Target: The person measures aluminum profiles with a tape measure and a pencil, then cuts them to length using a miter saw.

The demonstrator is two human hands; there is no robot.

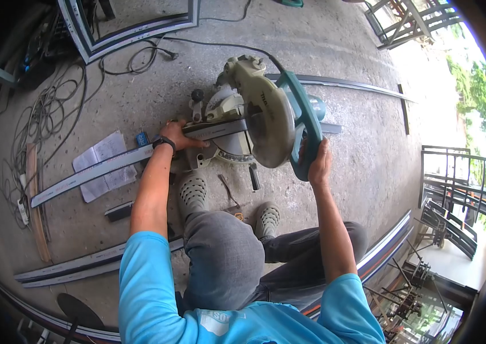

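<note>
A miter saw (pixel 269 117) stands on the concrete floor in front of my feet, its round blade guard lowered near a long metal profile (pixel 99 167). The profile lies across the saw's base and runs out to the left. My left hand (pixel 183 137) presses on the profile beside the saw, thumb spread toward the blade. Wrapped round the green saw handle (pixel 306 132) is my right hand (pixel 319 166). Whether the blade touches the profile is hidden by the guard.
Papers (pixel 105 166) and a small blue box (pixel 142 138) lie under and beside the profile. Tangled cables (pixel 53 109), a wooden strip (pixel 37 206), a metal frame (pixel 140 28) and more profiles (pixel 76 266) are on the floor. Metal racks (pixel 458 178) stand at the right.
</note>
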